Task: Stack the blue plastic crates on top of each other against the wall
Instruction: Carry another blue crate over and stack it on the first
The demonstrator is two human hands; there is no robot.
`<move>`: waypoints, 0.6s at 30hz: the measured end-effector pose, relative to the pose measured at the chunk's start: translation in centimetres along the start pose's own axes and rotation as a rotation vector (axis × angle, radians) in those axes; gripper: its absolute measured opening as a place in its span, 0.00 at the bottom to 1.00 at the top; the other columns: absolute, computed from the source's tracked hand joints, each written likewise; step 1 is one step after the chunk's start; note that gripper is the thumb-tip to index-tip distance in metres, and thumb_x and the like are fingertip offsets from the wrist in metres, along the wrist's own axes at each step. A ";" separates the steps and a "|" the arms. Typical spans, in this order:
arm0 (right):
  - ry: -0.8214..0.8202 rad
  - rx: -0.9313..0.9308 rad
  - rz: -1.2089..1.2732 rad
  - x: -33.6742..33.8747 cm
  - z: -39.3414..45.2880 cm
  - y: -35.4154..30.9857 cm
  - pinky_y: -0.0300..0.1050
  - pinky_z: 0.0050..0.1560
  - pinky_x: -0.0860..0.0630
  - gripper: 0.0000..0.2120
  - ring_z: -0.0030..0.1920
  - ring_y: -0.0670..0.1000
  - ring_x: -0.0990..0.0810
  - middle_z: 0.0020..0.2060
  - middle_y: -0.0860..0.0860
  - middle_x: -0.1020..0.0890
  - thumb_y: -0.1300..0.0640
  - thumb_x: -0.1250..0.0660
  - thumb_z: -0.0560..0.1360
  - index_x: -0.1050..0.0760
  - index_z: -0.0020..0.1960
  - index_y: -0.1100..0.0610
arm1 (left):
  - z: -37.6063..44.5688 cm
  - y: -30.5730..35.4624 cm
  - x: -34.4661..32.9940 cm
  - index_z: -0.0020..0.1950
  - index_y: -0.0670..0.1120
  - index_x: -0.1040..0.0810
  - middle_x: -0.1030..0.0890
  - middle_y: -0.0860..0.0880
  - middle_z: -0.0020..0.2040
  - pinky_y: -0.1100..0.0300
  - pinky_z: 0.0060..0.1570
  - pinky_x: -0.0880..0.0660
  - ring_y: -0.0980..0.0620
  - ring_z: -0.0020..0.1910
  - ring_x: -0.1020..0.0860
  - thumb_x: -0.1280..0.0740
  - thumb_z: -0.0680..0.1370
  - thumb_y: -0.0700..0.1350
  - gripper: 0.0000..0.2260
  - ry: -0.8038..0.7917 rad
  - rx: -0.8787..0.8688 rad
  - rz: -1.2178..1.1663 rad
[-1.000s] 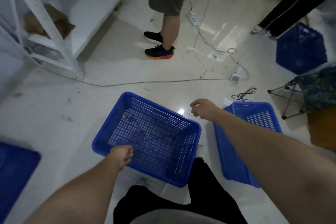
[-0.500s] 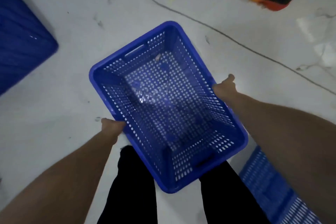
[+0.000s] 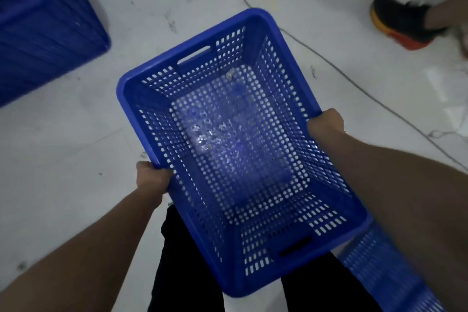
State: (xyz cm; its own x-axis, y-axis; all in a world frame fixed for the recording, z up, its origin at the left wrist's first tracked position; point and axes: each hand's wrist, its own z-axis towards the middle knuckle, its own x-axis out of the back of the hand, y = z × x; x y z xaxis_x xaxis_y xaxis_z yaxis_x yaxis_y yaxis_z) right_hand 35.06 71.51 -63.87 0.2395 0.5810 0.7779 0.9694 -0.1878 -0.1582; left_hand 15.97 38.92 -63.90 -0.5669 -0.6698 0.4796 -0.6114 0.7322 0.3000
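Note:
A blue perforated plastic crate hangs in front of my legs, lifted off the white floor and open side up. My left hand is shut on its left long rim. My right hand is shut on the right long rim. The crate is empty. A stack of blue crates stands at the upper left. Part of another blue crate lies on the floor at the lower right, mostly hidden by my right arm.
Another person's black and orange shoe stands on the floor at the upper right. A thin cable runs diagonally across the floor behind the held crate. My dark trouser legs show below the crate.
Both hands went from hovering at the crate on the floor to gripping its long rims. The crate has come up and turned lengthwise; the view has swung left toward the stack.

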 end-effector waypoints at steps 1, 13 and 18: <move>0.001 0.025 -0.016 1.3 -1.6 -2.2 0.54 0.50 0.20 0.04 0.45 0.60 0.19 0.45 0.56 0.20 0.59 0.36 0.71 0.28 0.44 0.60 | -1.4 0.9 2.1 0.58 0.38 0.31 0.22 0.42 0.51 0.47 0.38 0.20 0.40 0.50 0.22 0.30 0.66 0.34 0.22 -0.034 0.008 -0.046; 0.062 0.412 0.018 12.4 -30.6 -32.2 0.49 0.44 0.28 0.05 0.47 0.60 0.20 0.45 0.60 0.22 0.62 0.36 0.73 0.25 0.47 0.64 | -12.6 3.5 32.1 0.60 0.38 0.28 0.20 0.42 0.50 0.51 0.36 0.22 0.46 0.43 0.21 0.35 0.76 0.33 0.13 -0.270 0.146 -0.531; 0.094 0.637 -0.097 13.6 -41.4 -43.1 0.53 0.58 0.26 0.18 0.62 0.63 0.24 0.62 0.62 0.23 0.62 0.37 0.74 0.27 0.64 0.66 | -15.5 3.7 41.2 0.61 0.40 0.30 0.21 0.42 0.47 0.48 0.45 0.22 0.45 0.43 0.21 0.36 0.78 0.36 0.12 -0.250 0.133 -0.768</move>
State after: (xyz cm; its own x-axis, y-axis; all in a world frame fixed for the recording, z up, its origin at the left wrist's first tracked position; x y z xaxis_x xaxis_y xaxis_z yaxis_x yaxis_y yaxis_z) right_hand -5.75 54.75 -21.28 0.1712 0.4943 0.8523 0.8358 0.3852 -0.3913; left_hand -1.12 15.96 -30.18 -0.0602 -0.9979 -0.0222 -0.9308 0.0481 0.3624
